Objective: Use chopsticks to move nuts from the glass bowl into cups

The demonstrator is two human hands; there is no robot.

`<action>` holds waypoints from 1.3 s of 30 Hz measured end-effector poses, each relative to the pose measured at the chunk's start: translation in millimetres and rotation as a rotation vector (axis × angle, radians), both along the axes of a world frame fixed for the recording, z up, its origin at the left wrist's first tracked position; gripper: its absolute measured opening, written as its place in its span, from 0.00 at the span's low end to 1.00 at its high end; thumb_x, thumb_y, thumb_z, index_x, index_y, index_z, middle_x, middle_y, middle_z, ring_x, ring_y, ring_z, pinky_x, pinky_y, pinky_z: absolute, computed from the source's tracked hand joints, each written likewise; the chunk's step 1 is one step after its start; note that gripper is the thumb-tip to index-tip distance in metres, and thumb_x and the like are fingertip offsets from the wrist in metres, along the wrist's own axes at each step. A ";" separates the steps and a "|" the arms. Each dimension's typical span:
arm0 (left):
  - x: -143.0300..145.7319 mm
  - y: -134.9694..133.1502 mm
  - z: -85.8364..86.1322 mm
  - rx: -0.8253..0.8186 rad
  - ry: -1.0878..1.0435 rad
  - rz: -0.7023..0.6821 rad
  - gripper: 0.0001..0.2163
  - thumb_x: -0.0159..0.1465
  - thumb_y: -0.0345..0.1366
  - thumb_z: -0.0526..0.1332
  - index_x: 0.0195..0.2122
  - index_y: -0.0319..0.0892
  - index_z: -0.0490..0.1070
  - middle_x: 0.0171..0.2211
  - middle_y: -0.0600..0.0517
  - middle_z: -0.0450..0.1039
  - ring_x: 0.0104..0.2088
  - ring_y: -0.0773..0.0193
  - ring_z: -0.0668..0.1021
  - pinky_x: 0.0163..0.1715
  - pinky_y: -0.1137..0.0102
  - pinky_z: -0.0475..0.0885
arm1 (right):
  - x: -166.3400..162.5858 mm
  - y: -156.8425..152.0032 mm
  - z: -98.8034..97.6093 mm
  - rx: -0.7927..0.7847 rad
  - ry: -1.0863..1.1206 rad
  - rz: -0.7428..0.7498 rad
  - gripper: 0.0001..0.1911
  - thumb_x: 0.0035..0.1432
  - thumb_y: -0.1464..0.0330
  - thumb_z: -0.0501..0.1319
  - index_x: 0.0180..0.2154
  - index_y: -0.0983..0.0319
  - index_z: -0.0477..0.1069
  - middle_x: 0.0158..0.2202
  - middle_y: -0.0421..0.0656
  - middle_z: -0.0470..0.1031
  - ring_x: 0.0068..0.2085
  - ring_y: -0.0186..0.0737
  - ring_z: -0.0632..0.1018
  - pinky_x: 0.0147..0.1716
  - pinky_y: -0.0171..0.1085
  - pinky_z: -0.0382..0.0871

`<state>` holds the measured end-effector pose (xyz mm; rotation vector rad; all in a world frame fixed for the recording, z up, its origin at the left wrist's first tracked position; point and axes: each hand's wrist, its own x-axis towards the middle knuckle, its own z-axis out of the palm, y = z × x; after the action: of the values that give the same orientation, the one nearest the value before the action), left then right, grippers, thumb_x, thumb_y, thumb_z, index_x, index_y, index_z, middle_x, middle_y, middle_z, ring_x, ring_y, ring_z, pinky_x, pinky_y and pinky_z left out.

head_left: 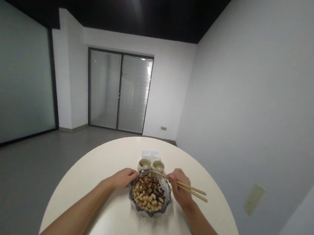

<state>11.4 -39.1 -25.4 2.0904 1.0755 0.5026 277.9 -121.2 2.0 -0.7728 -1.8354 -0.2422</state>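
A clear glass bowl (150, 213) with a scalloped rim stands near the middle of the round table. In it lie brown-striped seeds (148, 182), pale pistachio-like nuts (148, 201) and some small dark pieces (161, 192). My left hand (126, 177) is at the bowl's left rim, its fingers closed on the edge. A pair of wooden chopsticks (193, 190) is held in my right hand (180, 187). Their tips reach left over the bowl's far edge, close to two small greenish cups (144, 164). Whether anything is between the tips is too small to tell.
Two white square containers (150, 155) stand behind the cups. The round cream table (100, 163) has a curved edge on both sides. A white wall (244, 102) runs along the right, and a glass door (119, 91) is at the back.
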 end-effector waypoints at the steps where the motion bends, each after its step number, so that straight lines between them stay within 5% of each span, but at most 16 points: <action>1: 0.0 -0.2 0.2 0.004 -0.003 -0.003 0.30 0.62 0.60 0.46 0.31 0.37 0.72 0.24 0.51 0.68 0.24 0.65 0.69 0.22 0.73 0.63 | -2.8 1.2 -1.3 -0.022 0.017 -0.016 0.19 0.70 0.66 0.48 0.27 0.59 0.69 0.21 0.38 0.67 0.25 0.36 0.67 0.34 0.39 0.63; 15: -1.6 4.7 -4.0 0.057 0.024 -0.013 0.30 0.64 0.59 0.45 0.32 0.37 0.74 0.26 0.49 0.73 0.26 0.64 0.71 0.27 0.73 0.65 | -15.7 32.2 -14.6 -0.257 0.193 -0.112 0.19 0.68 0.58 0.52 0.32 0.58 0.77 0.29 0.42 0.77 0.35 0.44 0.75 0.36 0.40 0.68; 39: 0.4 1.8 -0.7 0.035 0.017 0.007 0.29 0.63 0.58 0.46 0.32 0.36 0.74 0.27 0.49 0.72 0.27 0.64 0.71 0.26 0.73 0.64 | -6.5 21.5 -5.1 -0.253 0.209 -0.105 0.22 0.68 0.56 0.51 0.31 0.59 0.76 0.29 0.43 0.77 0.34 0.43 0.76 0.36 0.41 0.69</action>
<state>11.8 -37.3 -26.1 2.1252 1.0914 0.5112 271.4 -99.7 -3.1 -1.0318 -1.6468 0.0064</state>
